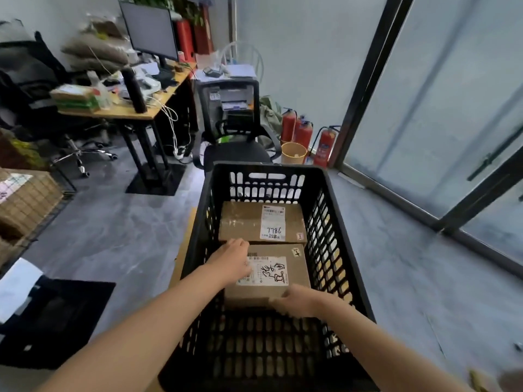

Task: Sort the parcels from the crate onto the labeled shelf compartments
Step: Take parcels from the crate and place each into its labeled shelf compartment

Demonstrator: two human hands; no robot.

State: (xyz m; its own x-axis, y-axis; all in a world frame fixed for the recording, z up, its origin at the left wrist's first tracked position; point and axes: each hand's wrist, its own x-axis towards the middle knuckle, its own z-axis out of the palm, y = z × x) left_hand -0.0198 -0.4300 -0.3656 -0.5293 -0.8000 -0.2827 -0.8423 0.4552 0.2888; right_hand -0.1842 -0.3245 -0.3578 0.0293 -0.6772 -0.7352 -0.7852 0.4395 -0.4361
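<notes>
Head camera looks down into the black plastic crate (pixel 334 250) in front of you, the biggest thing in play, its slotted walls standing on the grey floor (pixel 119 236) with a black office chair (pixel 235 148) just beyond its far end. No labeled shelf shows from here, so you can't judge how many parcels have already been placed; what the view does tell you is that two cardboard parcels are still in the crate, which means the sorting is not finished. The near part of the crate's floor is bare, and both boxes sit toward the far end, touching or very nearly touching each other. The far parcel (pixel 243 222) lies flat with a white label handwritten 7786. The near parcel (pixel 294 278) is the one you are working on; its label carries bold handwritten characters you would have to read to pick a compartment. Your left hand (pixel 230 260) lies over its far left corner, fingers curled over the edge where the two boxes meet, and your right hand (pixel 297 302) wraps its near edge, so you seem to be grasping this box from opposite sides, though whether it has left the crate floor can't be told. At least two trips to the shelf look to be left.
</notes>
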